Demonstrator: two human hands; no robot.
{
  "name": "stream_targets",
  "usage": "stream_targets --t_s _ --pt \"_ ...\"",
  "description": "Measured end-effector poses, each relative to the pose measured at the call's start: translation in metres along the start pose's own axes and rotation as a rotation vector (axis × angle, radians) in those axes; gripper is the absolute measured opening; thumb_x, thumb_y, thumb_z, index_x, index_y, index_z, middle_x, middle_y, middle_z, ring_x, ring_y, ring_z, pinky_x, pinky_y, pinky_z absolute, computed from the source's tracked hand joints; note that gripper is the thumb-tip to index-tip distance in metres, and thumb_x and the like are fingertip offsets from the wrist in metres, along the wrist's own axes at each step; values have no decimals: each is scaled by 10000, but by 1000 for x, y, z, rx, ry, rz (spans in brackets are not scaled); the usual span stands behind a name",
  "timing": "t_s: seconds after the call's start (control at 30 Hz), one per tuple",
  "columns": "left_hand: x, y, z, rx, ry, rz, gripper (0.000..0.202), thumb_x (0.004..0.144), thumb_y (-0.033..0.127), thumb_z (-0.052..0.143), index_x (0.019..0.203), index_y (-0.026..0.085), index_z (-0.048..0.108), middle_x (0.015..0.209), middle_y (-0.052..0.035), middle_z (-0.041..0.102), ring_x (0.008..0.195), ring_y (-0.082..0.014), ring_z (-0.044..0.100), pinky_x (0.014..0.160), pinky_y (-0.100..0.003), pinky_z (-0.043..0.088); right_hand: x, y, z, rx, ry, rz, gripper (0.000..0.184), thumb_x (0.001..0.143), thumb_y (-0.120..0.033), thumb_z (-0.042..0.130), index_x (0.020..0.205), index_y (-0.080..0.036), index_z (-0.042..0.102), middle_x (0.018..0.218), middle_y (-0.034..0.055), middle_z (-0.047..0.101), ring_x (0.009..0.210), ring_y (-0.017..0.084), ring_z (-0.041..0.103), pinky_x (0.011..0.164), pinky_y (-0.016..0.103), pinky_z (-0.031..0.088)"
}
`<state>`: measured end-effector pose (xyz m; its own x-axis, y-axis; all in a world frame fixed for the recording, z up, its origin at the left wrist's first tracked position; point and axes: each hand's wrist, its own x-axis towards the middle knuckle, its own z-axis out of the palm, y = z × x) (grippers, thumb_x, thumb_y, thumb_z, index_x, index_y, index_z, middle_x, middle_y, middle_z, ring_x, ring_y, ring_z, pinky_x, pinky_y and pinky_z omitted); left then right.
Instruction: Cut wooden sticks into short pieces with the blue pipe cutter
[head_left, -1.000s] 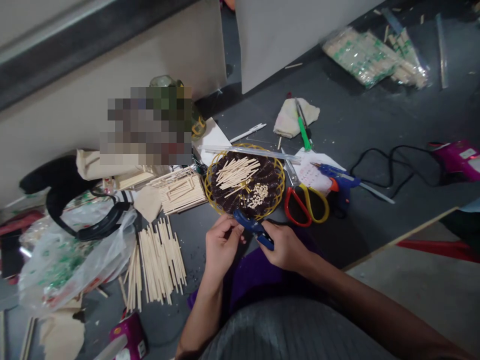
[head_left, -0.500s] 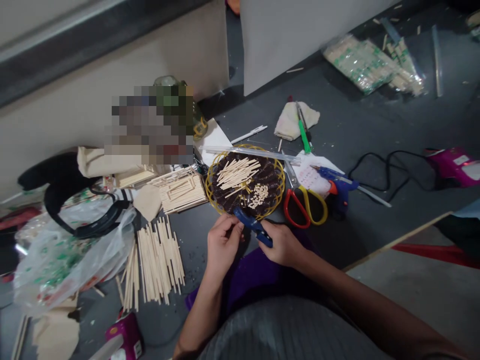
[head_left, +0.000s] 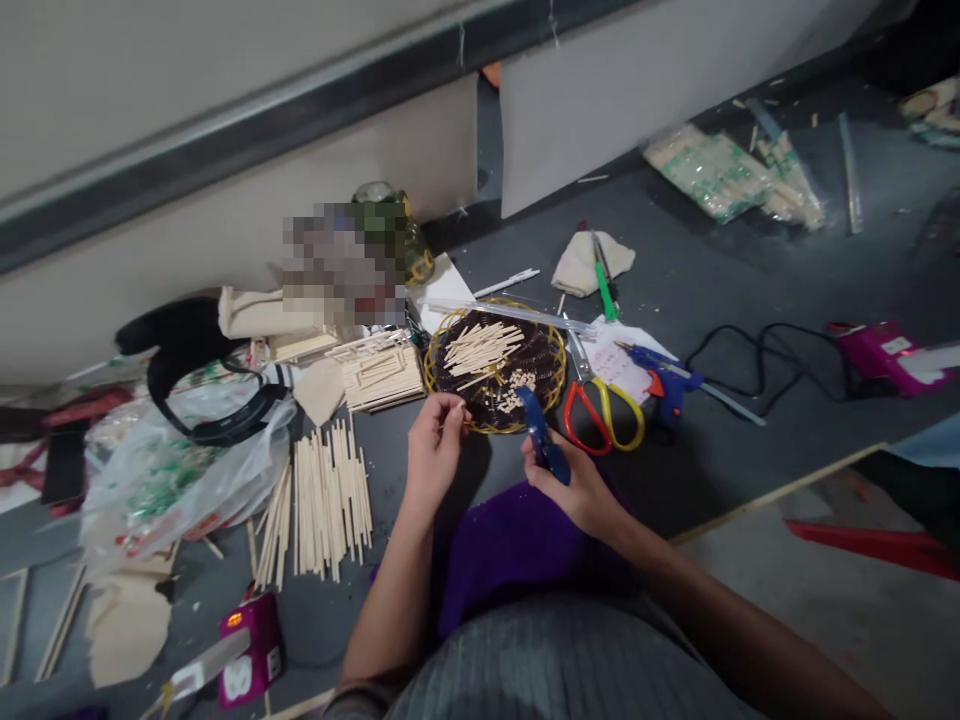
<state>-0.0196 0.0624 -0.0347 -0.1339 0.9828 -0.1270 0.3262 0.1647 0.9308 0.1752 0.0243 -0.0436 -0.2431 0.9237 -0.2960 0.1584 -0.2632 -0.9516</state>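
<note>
the right hand (head_left: 576, 487) grips a blue tool (head_left: 537, 427), long axis pointing toward the basket (head_left: 541, 358), apart from and right of the left hand (head_left: 436, 447), whose fingertips pinch (on what, i cannot tell).

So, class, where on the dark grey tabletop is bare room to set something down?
Mostly bare: tabletop between the crumpled whitish cloth, clear plastic stick packets and the magenta box. Crowded: around the brown, yellow-rimmed woven basket, and leftward among pale wooden sticks and white plastic bag.
</note>
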Motion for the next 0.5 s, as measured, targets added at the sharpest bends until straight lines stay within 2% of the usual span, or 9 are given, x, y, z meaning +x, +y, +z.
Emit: stream_targets --t_s 0.13,0.27,0.37,0.5 --pt "28 11 12 247 -45 143 99 898 211 492 843 191 572 703 13 585 630 -132 536 613 -236 405 -1 3 0 169 48 39 231 783 -372 617 922 -202 545 722 -26 544 614 134 530 622 278 456" --pt "54 26 32 598 -36 295 80 887 158 527 855 183 597 907 -56 659 847 -186 597 745 -276 433 -5 1 0 144 83 37 255 757 -365 640 927 -194 560 722 -17 563 632 146 546 638 290 459" --pt "68 32 45 870 -76 330 122 924 182 490 904 174 609 935 -78 676 926 -222 596 793 -309 439 -7 2 -1 162 103 37 274 740 -369 656 930 -194 563 708 -14 572 633 156 557 640 296 471" --pt "79 30 56 947 -114 362 158 929 158 475 900 166 630 949 -100 680 960 -240 587 813 -329 441 -8 5 -2 218 130 34 300 714 -386 682 915 -197 564 698 -13 579 624 160 567 653 310 488"
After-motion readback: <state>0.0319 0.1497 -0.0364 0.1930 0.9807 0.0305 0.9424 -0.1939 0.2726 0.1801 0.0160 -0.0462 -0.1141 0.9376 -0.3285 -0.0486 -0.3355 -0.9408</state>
